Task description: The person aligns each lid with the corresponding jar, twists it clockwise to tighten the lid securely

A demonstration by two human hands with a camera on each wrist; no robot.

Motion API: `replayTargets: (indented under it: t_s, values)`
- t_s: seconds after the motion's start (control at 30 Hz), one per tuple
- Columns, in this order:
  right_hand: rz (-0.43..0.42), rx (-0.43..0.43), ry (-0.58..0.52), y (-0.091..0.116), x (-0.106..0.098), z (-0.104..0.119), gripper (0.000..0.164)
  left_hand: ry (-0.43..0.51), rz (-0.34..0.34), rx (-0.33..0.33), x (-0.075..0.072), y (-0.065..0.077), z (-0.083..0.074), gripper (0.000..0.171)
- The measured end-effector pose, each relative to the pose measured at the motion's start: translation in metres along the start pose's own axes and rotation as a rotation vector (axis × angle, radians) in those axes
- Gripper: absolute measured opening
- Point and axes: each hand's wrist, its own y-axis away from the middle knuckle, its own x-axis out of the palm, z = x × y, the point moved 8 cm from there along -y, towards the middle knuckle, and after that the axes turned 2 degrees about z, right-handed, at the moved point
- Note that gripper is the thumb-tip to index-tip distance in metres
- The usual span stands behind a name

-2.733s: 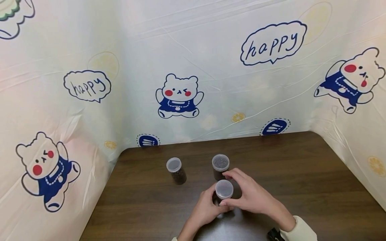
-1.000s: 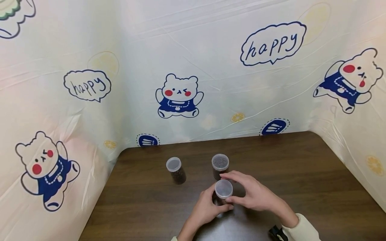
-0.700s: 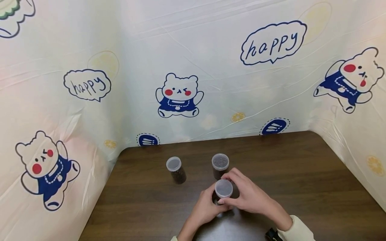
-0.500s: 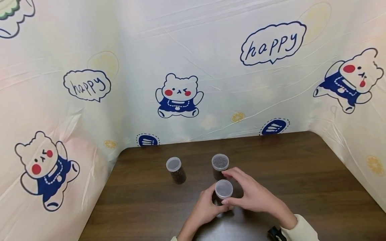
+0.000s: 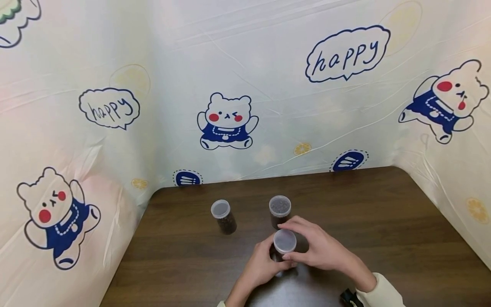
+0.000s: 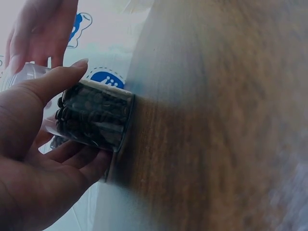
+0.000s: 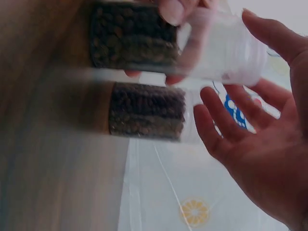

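Observation:
A clear plastic jar point(image 6: 96, 113) stands upright on the wooden table, its lower part filled with dark, bean-like pieces. My left hand point(image 5: 262, 266) grips the body, thumb on one side and fingers on the other. On top is a translucent round lid point(image 5: 285, 241), with my right hand point(image 5: 326, 250) around it. The right thumb is at the lid's near edge and the fingers are at its far side. Directly behind stands a second jar point(image 5: 280, 216) of dark pieces, partly covered by the right fingers in the head view. A third capped jar point(image 5: 226, 221) is farther left.
The dark brown table point(image 5: 184, 264) ends at a back edge with rounded corners. Pale sheeting point(image 5: 268, 64) printed with bears and "happy" bubbles surrounds it on the back and both sides. A black object point(image 5: 349, 297) shows at the right cuff.
My right fingers and thumb shift back and forth around the lid. The left hand holds the jar in the same place, and the other two jars stay put.

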Motion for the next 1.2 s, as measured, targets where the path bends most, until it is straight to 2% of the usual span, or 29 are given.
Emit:
replayTargets:
  t_s: [0.17,0.3,0.4,0.5,0.73,0.87,1.07,1.2]
  values:
    - [-0.085,0.053,0.03,-0.003,0.005,-0.001,0.058,-0.005,0.006,0.0,0.0,0.0,0.0,0.061]
    - [-0.066,0.11,0.05,-0.001,0.005,-0.003,0.069,-0.01,0.002,0.0,-0.001,0.0,0.0,0.063]
    - [-0.03,0.12,0.038,0.0,0.001,-0.003,0.077,-0.018,-0.002,0.007,-0.001,0.0,0.0,0.063]
    - [0.003,0.095,0.012,0.002,-0.004,-0.002,0.078,-0.008,0.0,0.013,0.0,0.0,0.0,0.061]
    - [0.062,0.042,0.042,0.003,-0.008,0.0,0.073,0.045,0.022,0.002,0.002,-0.001,0.001,0.064]
    - [0.079,0.028,0.032,0.003,-0.007,0.0,0.07,0.044,0.029,-0.007,0.002,-0.002,0.001,0.065]
    - [0.046,-0.007,0.013,0.004,-0.005,0.001,0.063,0.041,0.039,-0.015,0.003,-0.001,0.002,0.067]
    - [-0.005,-0.007,-0.012,0.0,-0.001,0.002,0.059,0.001,0.023,-0.008,0.002,-0.001,0.003,0.066]
